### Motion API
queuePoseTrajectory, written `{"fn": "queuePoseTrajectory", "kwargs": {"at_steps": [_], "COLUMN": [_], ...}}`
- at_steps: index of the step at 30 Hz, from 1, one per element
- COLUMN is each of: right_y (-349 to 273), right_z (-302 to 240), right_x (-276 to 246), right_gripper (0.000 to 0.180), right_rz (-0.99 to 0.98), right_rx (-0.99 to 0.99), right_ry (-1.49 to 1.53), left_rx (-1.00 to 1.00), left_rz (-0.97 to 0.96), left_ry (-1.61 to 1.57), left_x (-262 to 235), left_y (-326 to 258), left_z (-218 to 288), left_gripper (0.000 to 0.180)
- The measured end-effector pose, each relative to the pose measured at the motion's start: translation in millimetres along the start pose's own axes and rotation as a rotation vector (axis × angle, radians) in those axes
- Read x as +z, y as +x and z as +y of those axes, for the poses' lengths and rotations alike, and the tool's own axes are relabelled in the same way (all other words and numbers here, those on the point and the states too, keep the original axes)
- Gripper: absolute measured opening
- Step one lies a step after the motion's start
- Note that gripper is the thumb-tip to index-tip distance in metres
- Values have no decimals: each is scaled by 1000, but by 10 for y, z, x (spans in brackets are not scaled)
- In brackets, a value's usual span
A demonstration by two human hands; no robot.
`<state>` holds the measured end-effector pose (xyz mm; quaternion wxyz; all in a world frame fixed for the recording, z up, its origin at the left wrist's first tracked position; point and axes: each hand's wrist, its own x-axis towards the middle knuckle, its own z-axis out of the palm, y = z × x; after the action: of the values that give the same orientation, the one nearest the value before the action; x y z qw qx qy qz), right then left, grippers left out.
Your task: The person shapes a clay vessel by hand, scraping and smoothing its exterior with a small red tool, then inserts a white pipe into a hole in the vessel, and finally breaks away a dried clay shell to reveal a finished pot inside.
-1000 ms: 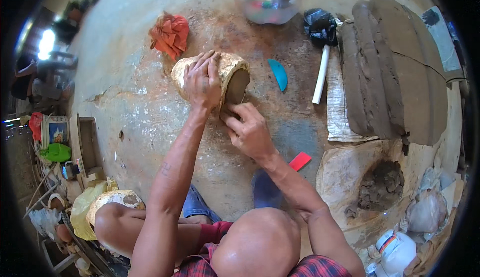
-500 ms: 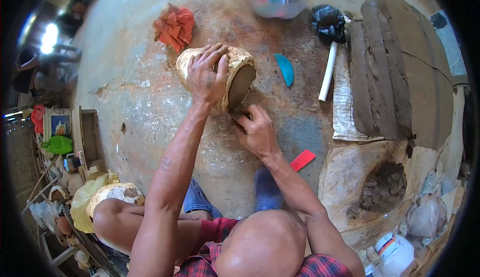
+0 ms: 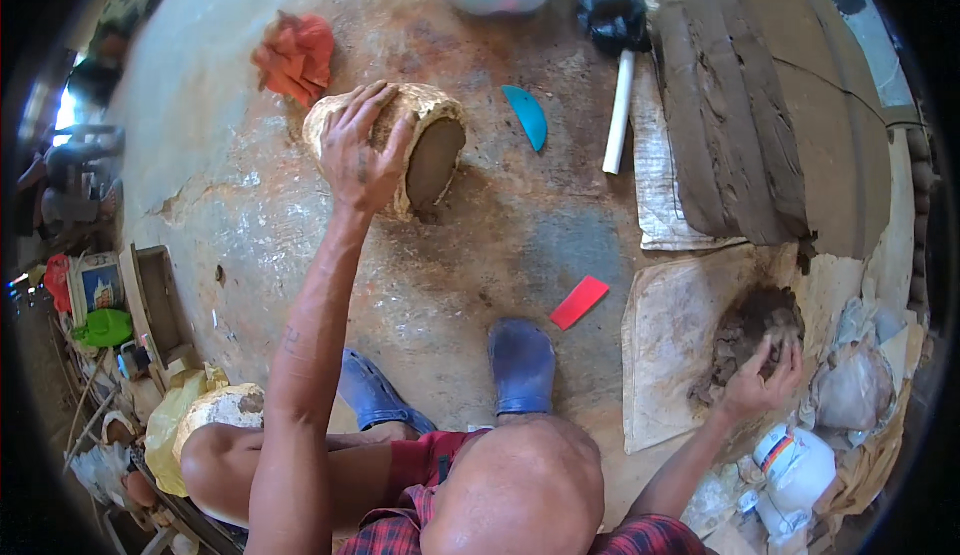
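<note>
My left hand point(image 3: 365, 160) is wrapped over the top of a rough cream-coloured mould point(image 3: 322, 120), steadying it as it lies on its side. Grey-brown clay point(image 3: 436, 165) fills the round end of the mould that faces right. Off to the right, my right hand point(image 3: 762, 383) is at a heap of dark clay scraps point(image 3: 735, 330), its fingers apart and slightly bent. No held piece shows in it. A blue half-round scraper point(image 3: 526, 117) and a red flat scraper point(image 3: 579, 302) lie on the floor between my hands.
Beyond the mould is a crumpled orange cloth point(image 3: 297, 58). A white pipe point(image 3: 619, 113) lies beside a black plastic bag point(image 3: 611, 15). Large clay slabs point(image 3: 740, 105) are stacked at right. Near my right arm stands a white plastic container point(image 3: 797, 460). A wooden box point(image 3: 160, 295) sits at left.
My right hand has left the mould's clay-filled end and moved right and nearer, to the clay scraps. My left hand stays on the mould. The whole view has shifted somewhat.
</note>
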<state>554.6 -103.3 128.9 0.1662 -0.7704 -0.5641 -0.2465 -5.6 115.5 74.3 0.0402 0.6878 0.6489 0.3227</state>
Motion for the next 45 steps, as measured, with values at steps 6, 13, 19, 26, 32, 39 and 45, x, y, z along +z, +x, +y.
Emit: {"fn": "queuePoseTrajectory", "kwargs": {"at_steps": [6,13,19,26,32,39,45], "right_y": [-213,-196,67,-6,-81,157,60], "right_z": [-224,-3079,-4064,-4163,-4064,-4270,-4025], "right_x": [269,642,783,949,1130,982,735], "right_gripper": [33,49,48,43,44,39,37], "right_rz": [-255,-666,-985,-895,-655,-761,-880], "right_rx": [53,-246,-452,-417,-379,-304,-623], "right_ry": [-362,948,782,870,1113,1024,1187], "left_rx": [-73,-227,-206,-276,-396,-391,-407], "left_rz": [-24,-117,-114,-169,-343,-363,-427], "left_ry": [53,127,214,273,252,179,260], "left_x": [96,169,223,269,222,222,248], "left_y": [67,388,490,614,856,1017,1218], "left_z": [119,129,60,103,156,217,52], "left_gripper": [47,51,55,55,58,62,61]}}
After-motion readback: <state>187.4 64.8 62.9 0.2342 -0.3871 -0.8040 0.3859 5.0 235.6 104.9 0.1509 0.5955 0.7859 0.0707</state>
